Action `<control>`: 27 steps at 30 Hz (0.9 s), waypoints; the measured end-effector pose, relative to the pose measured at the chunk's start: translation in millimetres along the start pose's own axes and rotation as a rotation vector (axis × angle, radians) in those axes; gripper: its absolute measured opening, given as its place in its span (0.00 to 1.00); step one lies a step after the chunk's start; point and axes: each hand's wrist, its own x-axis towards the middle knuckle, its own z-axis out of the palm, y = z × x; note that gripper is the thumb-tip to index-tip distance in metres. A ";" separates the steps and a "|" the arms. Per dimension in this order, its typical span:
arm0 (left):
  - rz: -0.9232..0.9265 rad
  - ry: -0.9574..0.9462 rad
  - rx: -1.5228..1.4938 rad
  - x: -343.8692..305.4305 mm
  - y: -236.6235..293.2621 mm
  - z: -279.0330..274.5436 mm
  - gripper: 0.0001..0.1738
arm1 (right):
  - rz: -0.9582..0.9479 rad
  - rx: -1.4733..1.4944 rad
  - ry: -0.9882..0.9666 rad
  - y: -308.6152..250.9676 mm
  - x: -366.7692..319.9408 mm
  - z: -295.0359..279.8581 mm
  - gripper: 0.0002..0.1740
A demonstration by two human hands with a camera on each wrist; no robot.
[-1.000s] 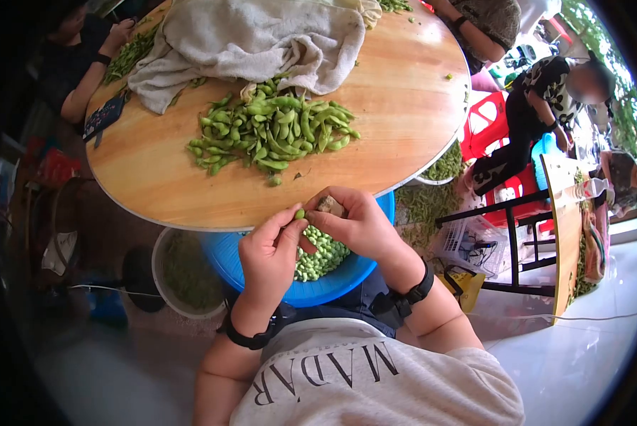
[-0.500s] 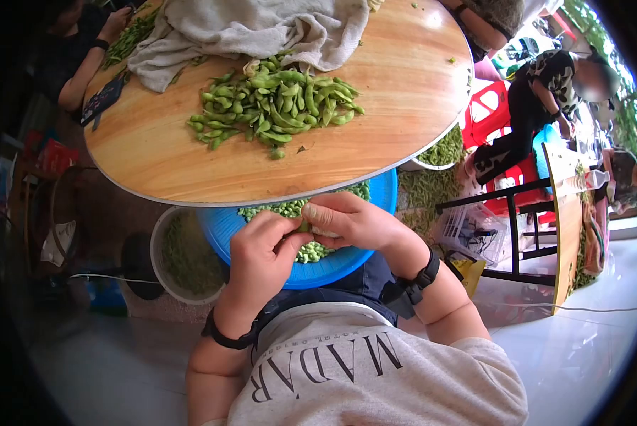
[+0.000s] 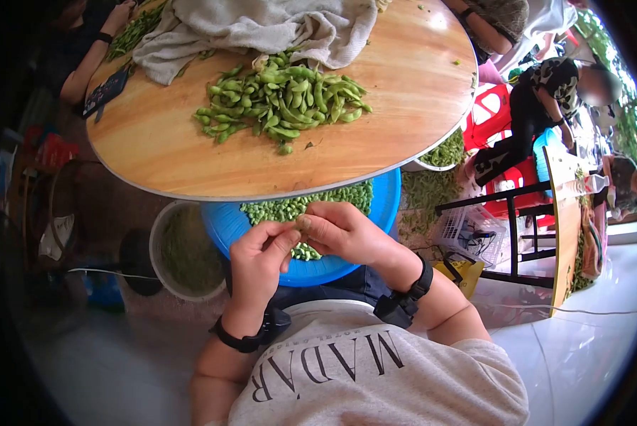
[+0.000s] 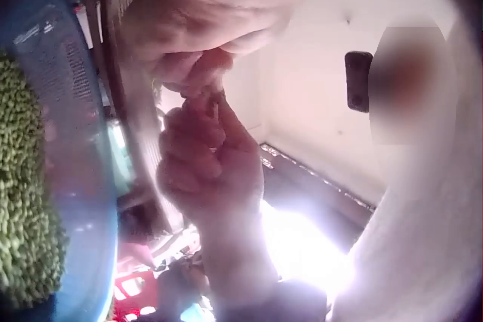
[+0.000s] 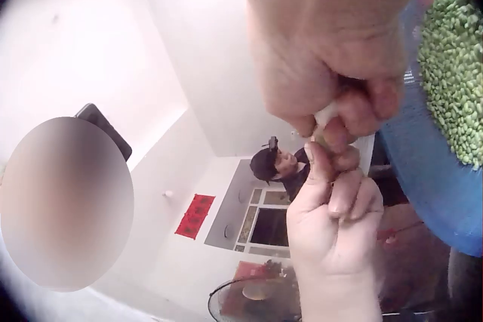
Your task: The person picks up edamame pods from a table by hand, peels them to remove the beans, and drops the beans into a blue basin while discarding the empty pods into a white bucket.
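Note:
Over the blue basin (image 3: 387, 206), the two hands meet fingertip to fingertip. My left hand (image 3: 258, 250) pinches one side of a small green soybean pod (image 5: 323, 141), mostly hidden by fingers. The thumb and fingers of my right hand (image 3: 347, 233) grip the other side, with a pale piece (image 5: 326, 115) showing among them in the right wrist view. Shelled green beans (image 3: 339, 196) lie in the basin below. On the wooden table (image 3: 190, 167) ahead sits a pile of unshelled soybean pods (image 3: 283, 99).
The table's edge overhangs the far side of the basin. A grey towel (image 3: 261, 28) lies behind the pod pile. To the left on the floor stands a pale bucket (image 3: 158, 248); a white crate (image 3: 467, 231) is at the right. Other people sit around.
A green pod showed plainly between the fingertips a second ago; now the fingers cover most of it. More of the basin's beans show beyond the hands, as the view has shifted.

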 end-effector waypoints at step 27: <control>0.071 0.358 1.285 -18.7 -6.1 -110.1 0.16 | -0.274 -0.789 0.218 -16.8 -9.7 -20.7 0.07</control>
